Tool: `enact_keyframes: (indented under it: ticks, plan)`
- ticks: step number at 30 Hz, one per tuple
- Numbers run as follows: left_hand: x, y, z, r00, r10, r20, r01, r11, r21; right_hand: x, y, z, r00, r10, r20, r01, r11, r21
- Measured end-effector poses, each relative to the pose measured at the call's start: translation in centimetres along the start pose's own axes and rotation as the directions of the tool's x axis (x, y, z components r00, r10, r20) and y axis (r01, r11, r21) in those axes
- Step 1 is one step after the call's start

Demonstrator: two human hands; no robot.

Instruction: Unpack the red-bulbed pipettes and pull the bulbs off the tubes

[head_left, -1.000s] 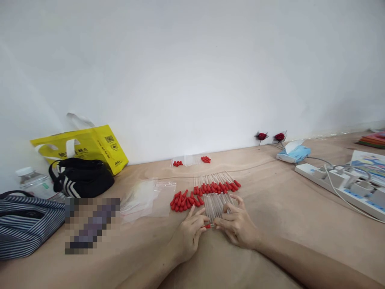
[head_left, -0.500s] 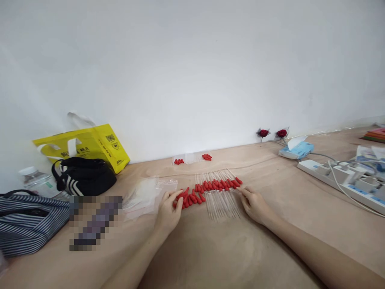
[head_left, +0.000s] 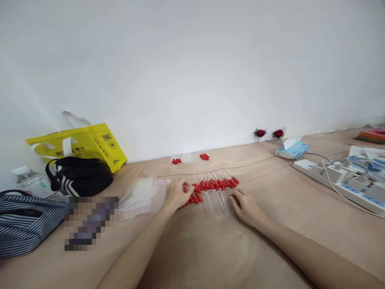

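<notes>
Left hand point(head_left: 180, 194): fingers curled over the loose red bulbs point(head_left: 197, 197); can't tell if we're pinching one.
Right hand point(head_left: 247, 206): loosely bent beside the clear tubes point(head_left: 215, 204), grip unclear.
Bulb row point(head_left: 217, 184): between our hands and slightly ahead.
Tube trouble: a bump from our right fingers could skew them (they look pretty rolly); a careless left sweep could scatter bulbs.
Hidden bulbs: part of the pile, under our left hand.
</notes>
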State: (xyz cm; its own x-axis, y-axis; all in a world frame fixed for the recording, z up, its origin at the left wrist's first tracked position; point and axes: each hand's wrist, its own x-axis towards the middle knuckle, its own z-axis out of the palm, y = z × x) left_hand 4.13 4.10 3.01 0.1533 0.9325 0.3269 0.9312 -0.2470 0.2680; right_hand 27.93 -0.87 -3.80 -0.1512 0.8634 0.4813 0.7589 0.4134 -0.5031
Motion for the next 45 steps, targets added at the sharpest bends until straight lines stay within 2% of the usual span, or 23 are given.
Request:
enact_keyframes:
  ticks: [6, 10, 15, 20, 22, 25, 26, 28, 30, 32, 34, 37, 39, 42, 45]
  plan:
    - [1.2, 1.4, 0.9, 0.998, 0.013, 0.055, -0.019, 0.993, 0.117, 0.2, -0.2, -0.7, 1.000, 0.016, 0.026, -0.016, 1.000, 0.005]
    - [1.7, 1.4, 1.5, 0.999, -0.012, 0.050, 0.006, 0.994, 0.111, 0.3, 0.0, -1.2, 0.999, 0.052, 0.006, -0.051, 0.994, -0.096]
    - [1.7, 1.7, 1.3, 0.998, -0.057, -0.008, 0.057, 0.996, 0.073, 0.5, 0.1, -1.5, 0.993, 0.112, -0.044, -0.118, 0.974, -0.193]
    - [0.7, 1.4, -0.1, 0.985, -0.107, -0.134, 0.108, 0.994, -0.001, 0.5, 0.4, -1.5, 0.989, 0.104, -0.101, -0.119, 0.980, -0.157]
    - [-0.6, 0.9, -0.6, 0.981, -0.075, -0.179, 0.054, 0.992, -0.118, 0.5, 0.4, -1.4, 0.988, 0.051, -0.144, -0.064, 0.994, -0.091]
    - [-3.5, 0.0, -0.8, 0.966, 0.069, -0.248, -0.162, 0.912, -0.377, 0.4, 0.2, -1.3, 0.975, -0.079, -0.206, 0.081, 0.997, 0.003]
    - [-4.5, -0.3, -0.6, 0.956, 0.125, -0.267, -0.231, 0.879, -0.416, 0.3, -0.1, -1.3, 0.969, -0.129, -0.212, 0.133, 0.991, 0.008]
    - [-6.4, -0.5, -0.2, 0.927, 0.237, -0.292, -0.346, 0.842, -0.414, 0.1, -0.8, -1.4, 0.954, -0.237, -0.185, 0.234, 0.972, -0.038]
    - [-7.8, -0.4, 0.4, 0.894, 0.319, -0.314, -0.423, 0.831, -0.361, -0.2, -1.7, -1.4, 0.929, -0.354, -0.108, 0.343, 0.932, -0.114]
    - [-8.4, 0.0, 0.7, 0.864, 0.384, -0.327, -0.481, 0.822, -0.304, -0.4, -2.6, -1.4, 0.894, -0.448, -0.030, 0.437, 0.884, -0.167]
    - [-8.5, 0.5, 0.8, 0.832, 0.441, -0.336, -0.533, 0.803, -0.267, -0.5, -3.4, -1.1, 0.868, -0.496, -0.008, 0.487, 0.855, -0.179]
    - [-8.5, 0.9, 0.7, 0.799, 0.486, -0.353, -0.579, 0.780, -0.237, -0.6, -4.1, -0.4, 0.845, -0.532, -0.054, 0.520, 0.841, -0.149]
    - [-8.7, 1.0, 0.6, 0.797, 0.488, -0.356, -0.580, 0.782, -0.227, -0.7, -4.3, 0.0, 0.823, -0.561, -0.087, 0.550, 0.826, -0.121]
    - [-9.0, 0.9, 0.5, 0.823, 0.466, -0.323, -0.549, 0.799, -0.246, -0.8, -4.4, 0.2, 0.796, -0.596, -0.105, 0.588, 0.803, -0.095]
    - [-9.1, 1.0, 0.8, 0.856, 0.457, -0.243, -0.512, 0.812, -0.280, -1.0, -4.3, 0.2, 0.785, -0.612, -0.098, 0.606, 0.791, -0.085]
